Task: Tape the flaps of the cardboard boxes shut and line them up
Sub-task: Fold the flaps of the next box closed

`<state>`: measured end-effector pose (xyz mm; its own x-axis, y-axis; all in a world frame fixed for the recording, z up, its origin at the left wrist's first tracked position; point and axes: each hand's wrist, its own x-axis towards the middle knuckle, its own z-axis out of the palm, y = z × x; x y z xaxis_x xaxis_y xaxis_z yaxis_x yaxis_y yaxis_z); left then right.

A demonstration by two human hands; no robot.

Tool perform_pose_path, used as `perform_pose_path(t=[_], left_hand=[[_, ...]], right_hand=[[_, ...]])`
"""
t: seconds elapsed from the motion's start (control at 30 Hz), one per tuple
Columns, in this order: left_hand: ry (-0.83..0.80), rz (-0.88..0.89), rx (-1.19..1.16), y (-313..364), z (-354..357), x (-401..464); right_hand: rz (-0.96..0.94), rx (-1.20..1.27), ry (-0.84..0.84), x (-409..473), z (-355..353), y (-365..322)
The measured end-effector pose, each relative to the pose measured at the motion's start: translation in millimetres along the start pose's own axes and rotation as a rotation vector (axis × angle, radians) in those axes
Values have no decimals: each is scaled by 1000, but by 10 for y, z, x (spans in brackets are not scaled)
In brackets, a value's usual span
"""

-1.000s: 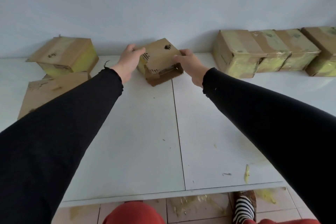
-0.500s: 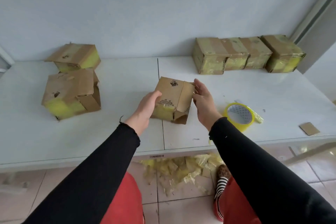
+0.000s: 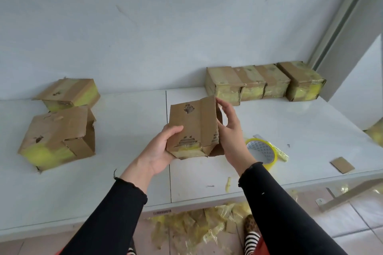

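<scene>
Worn cardboard box [image 3: 191,128], raised above table [image 3: 124,172] centre, gripped by left hand [image 3: 159,151] at 7 o'clock, right hand [image 3: 232,136] closed on its loose 3 o'clock flap; judged light, soft-walled, best held at corners.

Both arms reach forward from the bottom of the view in long black sleeves that end at the wrists. The left hand [image 3: 158,151] is turned palm up with the thumb on top and the fingers [image 3: 176,156] curled underneath, so it grips from below. The right hand [image 3: 231,133] stands on its edge, palm facing left, with the fingers [image 3: 222,107] stretched upward and slightly bent.
</scene>
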<state>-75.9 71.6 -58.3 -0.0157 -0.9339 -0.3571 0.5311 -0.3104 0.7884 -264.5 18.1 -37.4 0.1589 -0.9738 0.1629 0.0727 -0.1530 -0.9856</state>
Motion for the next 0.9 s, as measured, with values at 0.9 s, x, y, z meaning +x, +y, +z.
perform_pose_path(t=[0.9], left_hand=[[-13,192,42,31,235,-60]], right_hand=[[-233,28,156,-13,270,-16]])
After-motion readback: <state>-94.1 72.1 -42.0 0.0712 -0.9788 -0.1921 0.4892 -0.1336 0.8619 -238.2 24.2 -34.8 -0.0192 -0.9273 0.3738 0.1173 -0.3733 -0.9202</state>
